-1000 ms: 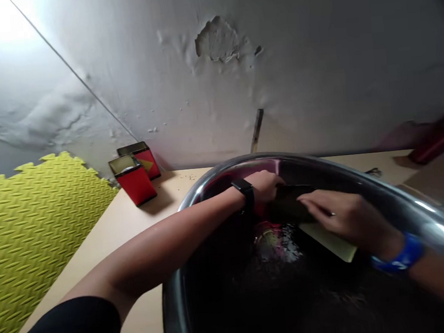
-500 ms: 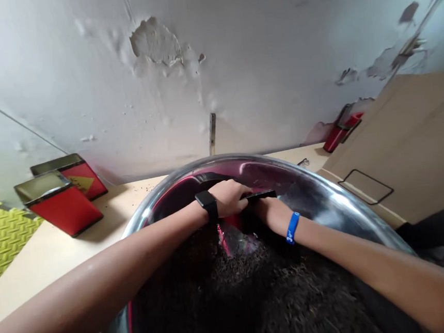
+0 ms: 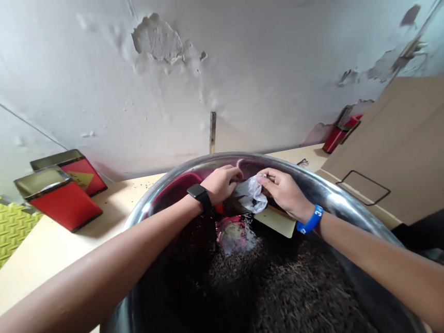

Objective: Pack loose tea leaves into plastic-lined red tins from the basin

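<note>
Over a large steel basin, my left hand, with a black watch at its wrist, is closed on the edge of a red tin, mostly hidden behind the hand and bag. A crumpled white plastic bag sticks up out of the tin's mouth. My right hand, wearing a blue wristband, pinches the bag's upper edge between thumb and fingers. Below it a gold-coloured flap, seemingly the tin's lid, juts out. Loose dark dried leaves, like tea, fill the near part of the basin.
At left, two red tins with open tops stand on the pale tabletop. Another red container is by the wall at back right, next to a cardboard box. Yellow foam matting lies at far left.
The white bag has come into view above the tin. My right hand has moved up and right and now pinches it. The gold flap shows now; before, a dark edge lay between both hands.
</note>
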Demonstrator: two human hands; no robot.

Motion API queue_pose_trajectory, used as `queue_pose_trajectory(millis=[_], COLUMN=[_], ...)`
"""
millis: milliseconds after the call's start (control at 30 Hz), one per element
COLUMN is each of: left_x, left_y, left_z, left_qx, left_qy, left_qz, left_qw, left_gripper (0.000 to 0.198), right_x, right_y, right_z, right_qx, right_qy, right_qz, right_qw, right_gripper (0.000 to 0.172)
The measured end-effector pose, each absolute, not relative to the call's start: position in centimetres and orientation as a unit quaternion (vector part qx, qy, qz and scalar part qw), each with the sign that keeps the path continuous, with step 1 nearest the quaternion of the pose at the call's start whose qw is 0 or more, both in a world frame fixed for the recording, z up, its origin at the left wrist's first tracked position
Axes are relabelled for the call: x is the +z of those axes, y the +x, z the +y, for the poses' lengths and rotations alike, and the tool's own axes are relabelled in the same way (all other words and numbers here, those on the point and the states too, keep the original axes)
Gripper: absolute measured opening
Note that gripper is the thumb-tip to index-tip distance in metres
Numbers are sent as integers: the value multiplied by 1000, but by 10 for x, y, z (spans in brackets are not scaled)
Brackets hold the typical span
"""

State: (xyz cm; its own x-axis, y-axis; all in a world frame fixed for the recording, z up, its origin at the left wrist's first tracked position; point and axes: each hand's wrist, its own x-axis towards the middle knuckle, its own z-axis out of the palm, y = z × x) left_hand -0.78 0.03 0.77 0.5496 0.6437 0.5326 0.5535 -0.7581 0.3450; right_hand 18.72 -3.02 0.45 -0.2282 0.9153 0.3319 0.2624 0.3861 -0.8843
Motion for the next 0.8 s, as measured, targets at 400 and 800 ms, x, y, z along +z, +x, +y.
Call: queue_pose_trajectory(millis=[400,800], left_x=[11,24], left_y=[-7,-2], left_z=[-3,-16], left_qx=[343,260], left_qy=[849,844], left_qz=[402,458], left_qw=[-11,98], left_gripper=[11,20], right_x=[-6,-7], right_y=[179,176], right_z=[-38,-36], right_qx=[267,366], right_qy=[-396,-397], right_qz=[-799,-742], right_qw=[365,398], right_gripper=[48,45])
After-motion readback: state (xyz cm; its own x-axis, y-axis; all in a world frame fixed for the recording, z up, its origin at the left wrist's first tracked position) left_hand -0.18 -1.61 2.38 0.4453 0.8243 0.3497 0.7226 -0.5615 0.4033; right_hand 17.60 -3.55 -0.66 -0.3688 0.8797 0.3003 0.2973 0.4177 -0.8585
